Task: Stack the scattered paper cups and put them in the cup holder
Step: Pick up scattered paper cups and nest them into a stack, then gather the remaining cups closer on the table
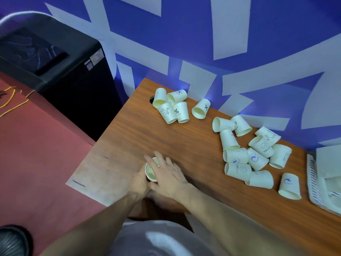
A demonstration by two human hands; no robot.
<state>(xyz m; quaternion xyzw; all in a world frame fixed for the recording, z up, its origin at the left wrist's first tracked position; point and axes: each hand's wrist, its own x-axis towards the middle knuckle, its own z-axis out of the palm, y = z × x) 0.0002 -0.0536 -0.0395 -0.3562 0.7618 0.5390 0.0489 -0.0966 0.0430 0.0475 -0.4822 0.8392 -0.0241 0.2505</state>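
The left hand curls around an upright cream paper cup at the near edge of the brown wooden surface. The right hand lies over its rim with fingers nearly straight. The scattered cream paper cups lie to the right and farther away, so the right hand is nearer. I see no cup holder.

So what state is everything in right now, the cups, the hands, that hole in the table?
Held cup: upright, mouth up, between both hands.
Left hand: wrapped around the held cup's side.
Right hand: fingers laid across the cup's rim.
Far cluster of cups: tipped over, unstacked.
Right cluster of cups: tipped over, scattered.
Table hole: partly covered by a cup.
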